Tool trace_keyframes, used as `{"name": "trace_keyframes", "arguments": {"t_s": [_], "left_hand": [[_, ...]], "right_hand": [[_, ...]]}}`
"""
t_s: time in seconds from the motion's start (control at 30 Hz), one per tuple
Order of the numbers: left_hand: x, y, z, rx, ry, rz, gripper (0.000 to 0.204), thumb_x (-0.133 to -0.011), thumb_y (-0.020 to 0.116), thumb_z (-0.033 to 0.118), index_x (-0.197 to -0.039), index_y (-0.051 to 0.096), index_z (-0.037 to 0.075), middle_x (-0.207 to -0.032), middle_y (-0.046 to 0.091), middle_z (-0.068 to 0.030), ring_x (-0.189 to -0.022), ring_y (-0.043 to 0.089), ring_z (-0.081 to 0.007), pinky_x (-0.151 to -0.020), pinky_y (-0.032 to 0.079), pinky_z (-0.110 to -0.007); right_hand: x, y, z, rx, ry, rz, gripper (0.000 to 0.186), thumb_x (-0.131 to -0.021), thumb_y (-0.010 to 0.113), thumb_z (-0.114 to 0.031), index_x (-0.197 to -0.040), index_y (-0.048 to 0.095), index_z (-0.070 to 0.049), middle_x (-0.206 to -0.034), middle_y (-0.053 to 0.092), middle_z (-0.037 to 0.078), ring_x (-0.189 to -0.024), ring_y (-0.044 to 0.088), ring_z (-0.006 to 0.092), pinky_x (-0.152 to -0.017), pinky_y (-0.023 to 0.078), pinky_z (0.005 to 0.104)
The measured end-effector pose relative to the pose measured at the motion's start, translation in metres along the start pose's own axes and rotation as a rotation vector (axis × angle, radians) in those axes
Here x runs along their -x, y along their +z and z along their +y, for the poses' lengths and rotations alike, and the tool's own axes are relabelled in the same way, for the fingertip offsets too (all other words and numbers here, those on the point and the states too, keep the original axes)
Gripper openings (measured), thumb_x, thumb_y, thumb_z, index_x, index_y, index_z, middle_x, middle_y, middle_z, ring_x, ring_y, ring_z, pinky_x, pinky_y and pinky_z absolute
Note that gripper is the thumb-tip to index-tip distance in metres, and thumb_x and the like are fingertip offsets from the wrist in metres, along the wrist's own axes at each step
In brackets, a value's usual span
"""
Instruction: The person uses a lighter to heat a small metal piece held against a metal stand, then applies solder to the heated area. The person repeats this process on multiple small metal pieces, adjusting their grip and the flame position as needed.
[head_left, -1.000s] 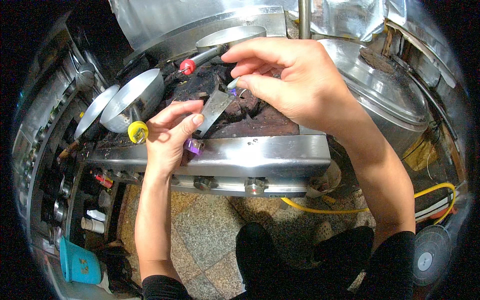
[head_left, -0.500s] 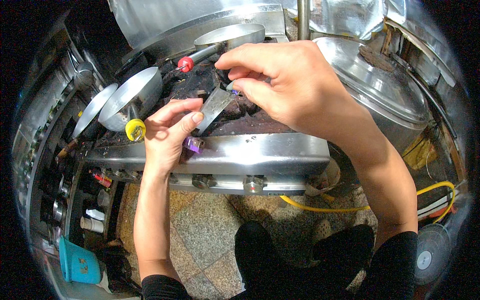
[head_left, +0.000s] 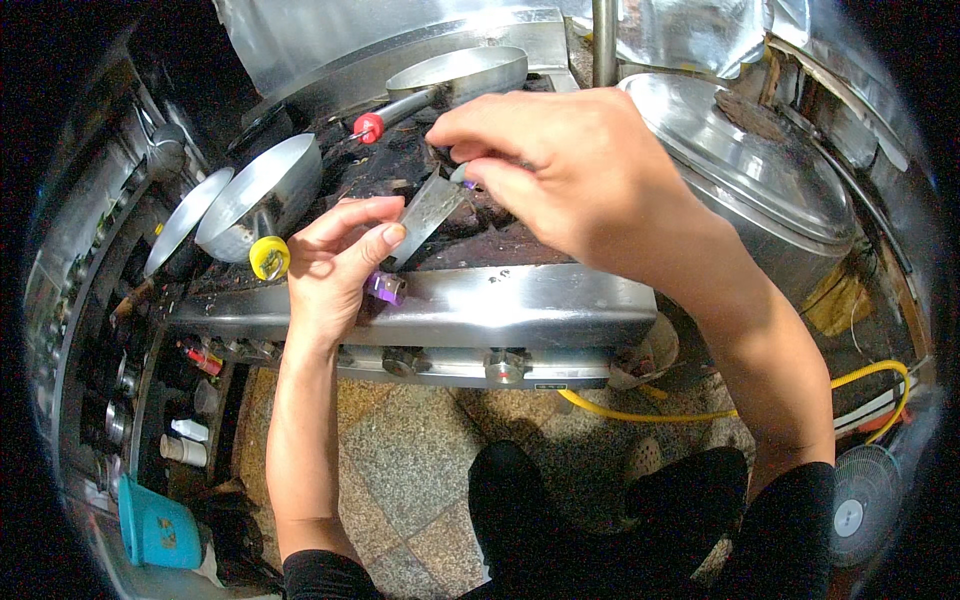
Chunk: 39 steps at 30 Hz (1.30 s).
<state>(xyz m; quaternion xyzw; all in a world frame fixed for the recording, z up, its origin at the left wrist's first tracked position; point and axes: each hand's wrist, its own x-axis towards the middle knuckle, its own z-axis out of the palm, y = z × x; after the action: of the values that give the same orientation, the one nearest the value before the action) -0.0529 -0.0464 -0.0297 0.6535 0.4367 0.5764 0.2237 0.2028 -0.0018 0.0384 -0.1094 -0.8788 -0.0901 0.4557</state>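
My left hand (head_left: 335, 255) holds a flat, scratched, silvery blade (head_left: 428, 215), pinched between thumb and fingers and slanting up to the right. A small purple piece with a metal end (head_left: 387, 288), lighter-like, sticks out below that palm; how it is held is hidden. Above the blade's upper end, my right hand (head_left: 560, 165) is closed in a pinch on a small grey-and-purple piece (head_left: 462, 175), mostly covered by the fingers. Whether that piece touches the blade I cannot tell. Both hands are over the blackened stove top (head_left: 500, 235).
A pan with a red-tipped handle (head_left: 460, 68) lies at the back of the stove. To the left are a deep pan with a yellow-tipped handle (head_left: 262, 195) and another pan (head_left: 188, 222). A large lidded pot (head_left: 745, 150) stands right. Below are a yellow hose (head_left: 660, 412) and fan (head_left: 865, 505).
The view has shifted very slightly. Both hands keep nearly the same pose and grip.
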Motion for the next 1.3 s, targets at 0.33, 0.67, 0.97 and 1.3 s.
{"name": "trace_keyframes", "arguments": {"t_s": [0.33,0.67,0.97,1.3], "left_hand": [[0.000,-0.001,-0.005,0.037,0.019,0.007,0.030,-0.084,0.079,0.010,-0.112,0.072,0.001,-0.103,0.069,-0.0041,-0.094,0.062,-0.0127,-0.085,0.048,-0.025],[-0.003,-0.006,-0.007,0.065,-0.051,0.011,0.032,-0.083,0.081,0.010,-0.112,0.073,0.000,-0.107,0.071,-0.0071,-0.099,0.065,-0.0143,-0.090,0.050,-0.027],[-0.003,-0.004,-0.006,0.128,-0.087,0.022,0.031,-0.085,0.079,0.011,-0.113,0.072,-0.001,-0.106,0.072,-0.0076,-0.094,0.065,-0.0134,-0.084,0.050,-0.026],[-0.003,0.000,-0.007,0.142,-0.075,0.029,0.032,-0.087,0.078,0.016,-0.115,0.070,0.001,-0.077,0.064,0.0029,-0.053,0.043,-0.0025,-0.047,0.031,-0.020]], "right_hand": [[0.025,0.000,0.003,-0.203,0.348,0.198,0.025,-0.089,0.068,0.000,-0.113,0.070,0.001,-0.100,0.075,0.010,-0.092,0.072,0.0152,-0.083,0.057,0.0270],[0.075,0.023,0.005,-0.411,0.658,0.176,0.024,-0.086,0.072,-0.009,-0.109,0.071,-0.001,-0.092,0.074,0.011,-0.080,0.071,0.0132,-0.075,0.058,0.0262],[0.077,0.022,0.007,-0.543,0.722,0.148,0.025,-0.086,0.068,-0.006,-0.111,0.071,-0.001,-0.095,0.075,0.011,-0.083,0.070,0.0119,-0.078,0.057,0.0263],[0.058,0.022,0.006,-0.534,0.557,0.302,0.022,-0.089,0.066,-0.003,-0.110,0.070,0.001,-0.096,0.074,0.011,-0.086,0.070,0.0130,-0.079,0.057,0.0274]]}}
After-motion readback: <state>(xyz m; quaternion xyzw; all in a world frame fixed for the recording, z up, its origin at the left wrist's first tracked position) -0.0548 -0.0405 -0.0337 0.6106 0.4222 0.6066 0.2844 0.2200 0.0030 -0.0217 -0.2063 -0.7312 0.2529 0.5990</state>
